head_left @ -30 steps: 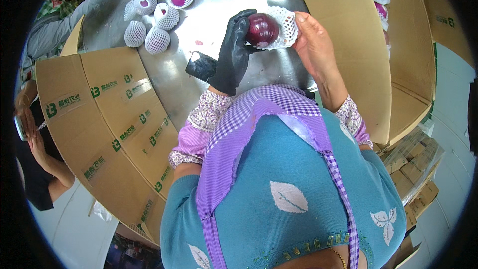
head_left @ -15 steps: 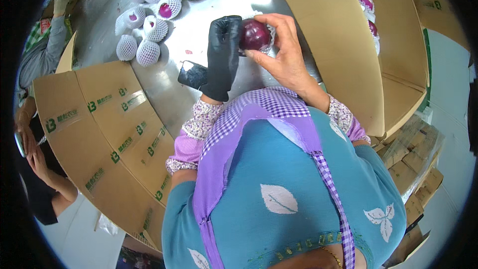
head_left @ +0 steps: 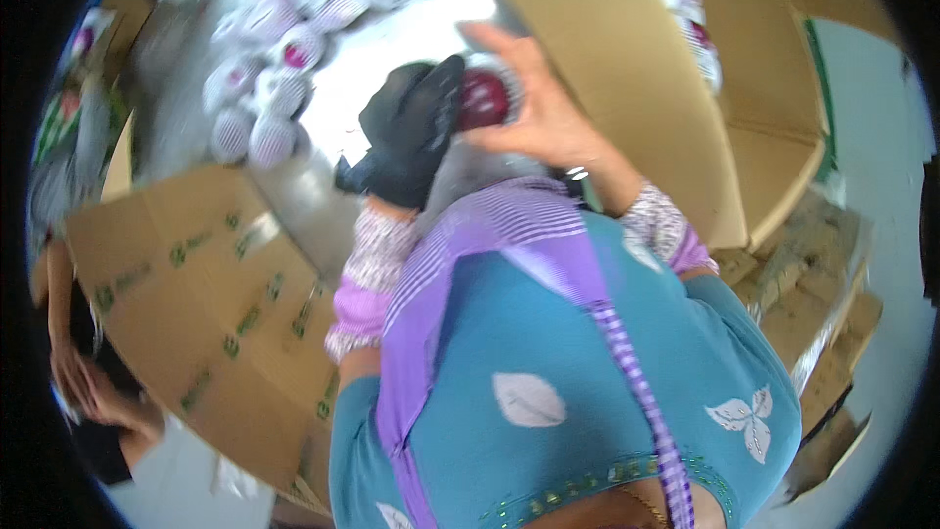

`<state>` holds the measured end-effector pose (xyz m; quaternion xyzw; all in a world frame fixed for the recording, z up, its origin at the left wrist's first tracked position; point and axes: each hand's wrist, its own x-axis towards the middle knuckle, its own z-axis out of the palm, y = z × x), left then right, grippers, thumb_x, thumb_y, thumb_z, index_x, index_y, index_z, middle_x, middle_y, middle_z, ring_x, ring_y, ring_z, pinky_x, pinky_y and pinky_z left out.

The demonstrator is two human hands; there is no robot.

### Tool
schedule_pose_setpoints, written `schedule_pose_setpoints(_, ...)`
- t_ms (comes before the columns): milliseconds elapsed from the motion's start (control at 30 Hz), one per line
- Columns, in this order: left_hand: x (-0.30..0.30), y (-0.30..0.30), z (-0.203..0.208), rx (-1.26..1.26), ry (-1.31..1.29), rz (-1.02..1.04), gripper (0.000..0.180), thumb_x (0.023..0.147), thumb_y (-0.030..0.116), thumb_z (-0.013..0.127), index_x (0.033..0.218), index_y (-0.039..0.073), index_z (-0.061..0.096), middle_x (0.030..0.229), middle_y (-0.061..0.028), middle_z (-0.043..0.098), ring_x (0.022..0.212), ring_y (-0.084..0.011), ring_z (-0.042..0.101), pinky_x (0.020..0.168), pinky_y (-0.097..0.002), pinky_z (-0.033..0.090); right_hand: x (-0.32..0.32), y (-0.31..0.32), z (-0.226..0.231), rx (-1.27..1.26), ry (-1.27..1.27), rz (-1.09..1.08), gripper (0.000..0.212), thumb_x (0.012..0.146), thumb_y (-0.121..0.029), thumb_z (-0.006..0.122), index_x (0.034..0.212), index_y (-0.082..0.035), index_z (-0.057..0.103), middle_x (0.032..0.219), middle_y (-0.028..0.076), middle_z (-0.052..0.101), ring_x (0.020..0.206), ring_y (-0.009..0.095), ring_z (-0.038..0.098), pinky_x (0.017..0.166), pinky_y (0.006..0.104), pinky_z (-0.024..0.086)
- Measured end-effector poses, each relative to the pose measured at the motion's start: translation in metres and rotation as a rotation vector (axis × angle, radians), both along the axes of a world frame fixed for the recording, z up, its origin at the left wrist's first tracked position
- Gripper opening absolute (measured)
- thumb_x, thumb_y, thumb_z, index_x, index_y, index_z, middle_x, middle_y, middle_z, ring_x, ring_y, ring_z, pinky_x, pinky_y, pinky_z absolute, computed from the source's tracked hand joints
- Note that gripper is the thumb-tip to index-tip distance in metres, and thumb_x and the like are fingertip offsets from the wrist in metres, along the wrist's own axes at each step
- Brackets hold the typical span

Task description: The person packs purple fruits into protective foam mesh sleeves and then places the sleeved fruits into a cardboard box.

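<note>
A shiny, round dark-red fruit (head_left: 483,100) sits between my two hands over the metal table, with part of a white foam net around its right side. My bare right hand (head_left: 548,113) cups it from the right, thumb below and fingers spread above. On the left, my black-gloved left hand (head_left: 416,118) is against the fruit; motion smears its fingers, so their hold is unclear. Farther left on the table lie several similar fruits in white foam nets (head_left: 277,93), some showing magenta skin.
An open cardboard box (head_left: 627,78) stands at the right, with netted fruits (head_left: 690,15) inside. Cardboard flaps (head_left: 196,284) rise at the left. Beyond them are another person's hands (head_left: 83,377). Stacked cartons (head_left: 813,304) are at the lower right.
The view has shifted and blurred. My left hand has turned from an upright fist to a broader pose beside the fruit. My right fingers have spread away from the fruit's top.
</note>
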<state>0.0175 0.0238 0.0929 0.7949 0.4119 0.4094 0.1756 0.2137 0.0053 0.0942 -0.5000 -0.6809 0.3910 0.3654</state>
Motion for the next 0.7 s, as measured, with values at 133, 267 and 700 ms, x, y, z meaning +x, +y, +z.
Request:
schedule_pose_setpoints(133, -0.003, -0.008, 0.002, 0.128, -0.007, -0.028, 0.038, 0.083, -0.004, 0.072, 0.12, 0.0, 0.066, 0.1, -0.0162, 0.067, 0.076, -0.0228, 0.065, 0.063, -0.0327, 0.054, -0.003, -0.007, 0.013, 0.033, -0.01, -0.103, 0.073, 0.067, -0.026, 0.087, 0.134, -0.018, 0.059, 0.11, 0.011, 0.047, 0.106, 0.026, 0.048, 0.098, 0.0354, 0.039)
schedule_pose_setpoints(267, -0.007, -0.017, 0.004, 0.012, -0.249, -0.164, 0.036, 0.101, 0.028, 0.056, 0.117, -0.003, 0.066, 0.102, -0.015, 0.064, 0.074, -0.0169, 0.062, 0.068, -0.0345, 0.052, 0.033, -0.02, 0.054, 0.116, 0.023, -0.291, 0.07, 0.068, -0.025, 0.088, 0.13, -0.017, 0.057, 0.111, 0.012, 0.047, 0.111, 0.029, 0.051, 0.101, 0.0405, 0.042)
schedule_pose_setpoints(700, -0.153, 0.036, -0.122, 0.03, 0.365, 0.809, 0.071, 0.076, 0.035, 0.08, 0.138, 0.012, 0.053, 0.124, -0.0183, 0.056, 0.119, -0.0377, 0.05, 0.102, -0.0509, 0.038, 0.423, -0.009, -0.042, -0.365, -0.283, -0.851, 0.074, 0.082, -0.033, 0.083, 0.14, -0.003, 0.047, 0.127, 0.011, 0.06, 0.11, 0.021, 0.062, 0.089, 0.0324, 0.054)
